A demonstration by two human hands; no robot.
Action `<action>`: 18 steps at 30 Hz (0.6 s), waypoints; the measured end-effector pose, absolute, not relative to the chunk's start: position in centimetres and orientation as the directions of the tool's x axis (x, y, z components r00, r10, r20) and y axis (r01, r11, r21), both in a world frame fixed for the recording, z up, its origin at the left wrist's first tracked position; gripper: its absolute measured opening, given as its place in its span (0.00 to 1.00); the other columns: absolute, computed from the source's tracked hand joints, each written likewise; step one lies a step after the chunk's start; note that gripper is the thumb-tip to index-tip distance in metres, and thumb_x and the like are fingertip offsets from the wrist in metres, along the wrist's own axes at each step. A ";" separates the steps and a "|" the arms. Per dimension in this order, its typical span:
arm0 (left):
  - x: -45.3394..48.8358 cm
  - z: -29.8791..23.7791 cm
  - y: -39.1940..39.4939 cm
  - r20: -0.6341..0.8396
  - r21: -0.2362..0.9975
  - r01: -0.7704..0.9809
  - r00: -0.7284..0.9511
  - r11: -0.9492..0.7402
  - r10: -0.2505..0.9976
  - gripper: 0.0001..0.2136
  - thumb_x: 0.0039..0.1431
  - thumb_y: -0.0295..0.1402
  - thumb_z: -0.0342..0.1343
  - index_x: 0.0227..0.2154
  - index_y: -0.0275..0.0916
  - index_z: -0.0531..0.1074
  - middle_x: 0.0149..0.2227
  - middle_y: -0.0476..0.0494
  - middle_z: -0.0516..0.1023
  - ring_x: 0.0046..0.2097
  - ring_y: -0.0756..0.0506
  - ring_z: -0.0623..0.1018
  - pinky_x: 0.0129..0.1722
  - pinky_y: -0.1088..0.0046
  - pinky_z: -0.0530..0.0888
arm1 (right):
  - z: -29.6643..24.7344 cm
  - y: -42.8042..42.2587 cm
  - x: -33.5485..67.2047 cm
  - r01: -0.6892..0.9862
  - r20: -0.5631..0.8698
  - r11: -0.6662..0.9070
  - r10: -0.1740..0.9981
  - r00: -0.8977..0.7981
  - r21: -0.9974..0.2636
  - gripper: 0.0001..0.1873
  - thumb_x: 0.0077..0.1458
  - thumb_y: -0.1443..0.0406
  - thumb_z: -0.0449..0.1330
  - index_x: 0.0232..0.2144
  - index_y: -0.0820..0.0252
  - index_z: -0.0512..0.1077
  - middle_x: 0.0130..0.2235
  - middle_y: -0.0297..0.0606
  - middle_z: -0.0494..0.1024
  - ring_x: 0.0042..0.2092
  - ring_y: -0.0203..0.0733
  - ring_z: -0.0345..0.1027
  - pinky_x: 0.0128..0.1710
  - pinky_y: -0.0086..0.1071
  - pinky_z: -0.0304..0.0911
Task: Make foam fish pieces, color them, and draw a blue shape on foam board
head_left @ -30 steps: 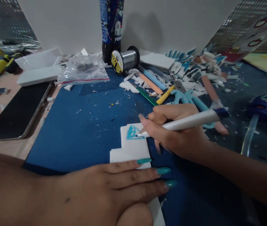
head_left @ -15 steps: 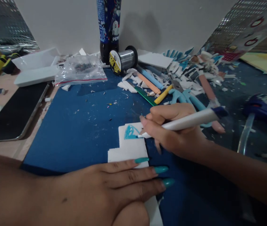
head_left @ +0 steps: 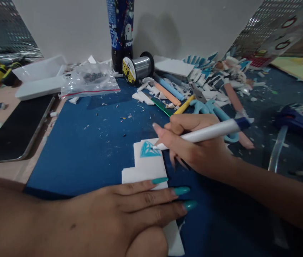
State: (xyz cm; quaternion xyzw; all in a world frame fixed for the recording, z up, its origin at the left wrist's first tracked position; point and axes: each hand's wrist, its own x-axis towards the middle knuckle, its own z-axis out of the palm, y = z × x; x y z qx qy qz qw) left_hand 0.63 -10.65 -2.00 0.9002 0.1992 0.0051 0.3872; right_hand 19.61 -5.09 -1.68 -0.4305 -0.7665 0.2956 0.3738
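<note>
My right hand (head_left: 194, 146) grips a white marker (head_left: 207, 132) with a blue end, its tip on a blue diamond drawing (head_left: 148, 149) at the far end of a white foam piece (head_left: 148, 166). My left hand (head_left: 130, 214) lies flat on the near part of the foam piece, fingers stretched out with teal nails, pressing it onto the blue mat (head_left: 92, 142).
Behind the mat stand a dark bottle (head_left: 121, 32) and a wire spool (head_left: 137, 67). A plastic bag (head_left: 90, 80), white trays (head_left: 37, 76) and a black phone (head_left: 15, 130) lie left. Coloured sticks (head_left: 170, 93), blue scissors (head_left: 212, 109), paper scraps and a blue glue gun (head_left: 298, 119) lie right.
The marker tip has moved over the diamond drawing, which is more filled with blue. My left hand has stayed on the foam.
</note>
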 end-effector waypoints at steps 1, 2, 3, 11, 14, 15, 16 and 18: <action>0.6 -2.0 -10.6 -0.145 0.699 0.349 0.924 -0.624 0.355 0.22 0.63 0.29 0.44 0.60 0.42 0.55 0.62 0.53 0.56 0.63 0.49 0.56 0.63 0.77 0.52 | -1.6 -5.1 19.6 0.441 0.309 0.447 0.884 -0.351 -0.778 0.25 0.50 0.73 0.56 0.14 0.57 0.44 0.15 0.26 0.49 0.18 0.29 0.46 0.17 0.29 0.47; 0.6 -2.0 -10.6 -0.142 0.701 0.343 0.927 -0.626 0.348 0.22 0.63 0.29 0.44 0.60 0.41 0.55 0.62 0.53 0.56 0.63 0.49 0.56 0.63 0.77 0.51 | -1.6 -5.1 19.5 0.444 0.294 0.435 0.889 -0.352 -0.784 0.25 0.50 0.73 0.56 0.14 0.57 0.45 0.15 0.26 0.50 0.18 0.29 0.47 0.17 0.29 0.47; 0.6 -2.0 -10.6 -0.140 0.700 0.342 0.926 -0.627 0.349 0.22 0.63 0.29 0.44 0.60 0.41 0.54 0.62 0.53 0.56 0.63 0.49 0.56 0.63 0.76 0.52 | -1.6 -5.1 19.5 0.447 0.274 0.416 0.896 -0.349 -0.792 0.25 0.49 0.74 0.56 0.13 0.56 0.44 0.14 0.26 0.50 0.17 0.29 0.47 0.17 0.29 0.47; 0.7 -2.0 -10.7 -0.148 0.702 0.362 0.917 -0.613 0.371 0.22 0.64 0.33 0.44 0.60 0.42 0.55 0.61 0.52 0.58 0.63 0.48 0.58 0.62 0.76 0.55 | -1.4 -5.0 19.4 0.437 0.247 0.376 0.913 -0.324 -0.817 0.26 0.49 0.74 0.57 0.14 0.56 0.43 0.14 0.26 0.49 0.16 0.29 0.48 0.15 0.29 0.47; 0.6 -2.1 -10.8 -0.153 0.707 0.370 0.912 -0.603 0.380 0.22 0.64 0.35 0.44 0.60 0.43 0.55 0.62 0.52 0.58 0.63 0.47 0.58 0.63 0.74 0.55 | -1.5 -5.0 19.3 0.431 0.214 0.338 0.926 -0.311 -0.837 0.27 0.46 0.77 0.56 0.14 0.55 0.41 0.14 0.25 0.46 0.15 0.28 0.45 0.14 0.28 0.44; 0.6 -2.1 -10.8 -0.156 0.711 0.369 0.913 -0.598 0.378 0.22 0.64 0.35 0.45 0.60 0.43 0.55 0.62 0.52 0.58 0.63 0.47 0.58 0.63 0.74 0.55 | -1.5 -5.0 19.3 0.428 0.205 0.322 0.933 -0.297 -0.845 0.27 0.46 0.77 0.56 0.14 0.55 0.41 0.14 0.25 0.46 0.15 0.28 0.45 0.14 0.28 0.44; 0.5 -2.1 -10.8 -0.155 0.719 0.365 0.914 -0.591 0.376 0.22 0.64 0.34 0.45 0.60 0.44 0.55 0.61 0.52 0.58 0.63 0.47 0.59 0.62 0.73 0.56 | -1.5 -5.0 19.3 0.428 0.200 0.312 0.937 -0.286 -0.848 0.27 0.47 0.76 0.56 0.14 0.56 0.41 0.13 0.25 0.47 0.16 0.28 0.46 0.14 0.28 0.45; 0.5 -2.0 -10.7 -0.151 0.731 0.364 0.911 -0.577 0.383 0.22 0.63 0.34 0.45 0.60 0.44 0.55 0.61 0.52 0.59 0.62 0.46 0.59 0.62 0.73 0.56 | -1.4 -5.0 19.2 0.440 0.207 0.314 0.939 -0.275 -0.841 0.26 0.49 0.75 0.57 0.14 0.56 0.42 0.13 0.26 0.51 0.16 0.29 0.48 0.14 0.28 0.46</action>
